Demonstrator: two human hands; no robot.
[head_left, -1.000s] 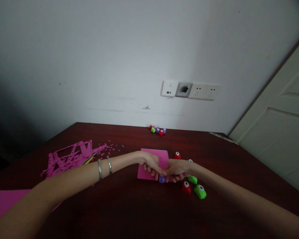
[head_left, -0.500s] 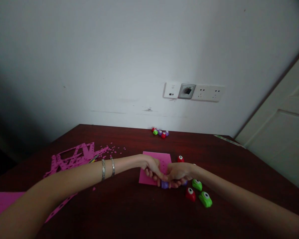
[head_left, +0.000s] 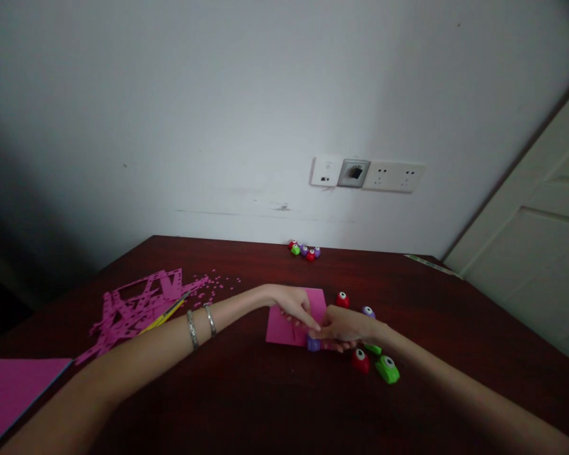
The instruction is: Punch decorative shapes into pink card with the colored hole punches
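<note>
Both hands meet over a pink sheet of paper (head_left: 282, 328) on the dark red table. A purple craft punch (head_left: 313, 344) sits at the sheet's near edge, partly covered by fingers. My left hand (head_left: 291, 303) comes over the sheet with its thumb pressed down at the punch and its fingers curled beneath. From the other side, my right hand (head_left: 348, 325) is closed round the punch, its thumb meeting the left one. Close by my right hand lie a red punch (head_left: 360, 361), a green punch (head_left: 387, 370), another red punch (head_left: 342, 299) and a purple-and-white punch (head_left: 368, 312).
Pink punched strips (head_left: 137, 309) lie heaped at the left with a yellow pencil-like stick (head_left: 165, 314). Tiny pink cut-outs (head_left: 213, 287) are scattered beside them. A pink stack of paper (head_left: 19, 395) is at the near left. More small punches (head_left: 305, 251) stand by the wall.
My left hand has flattened, its wrist rising slightly, with the thumb still at the punch. The view has shifted a little, showing more of the yellow stick and pink stack.
</note>
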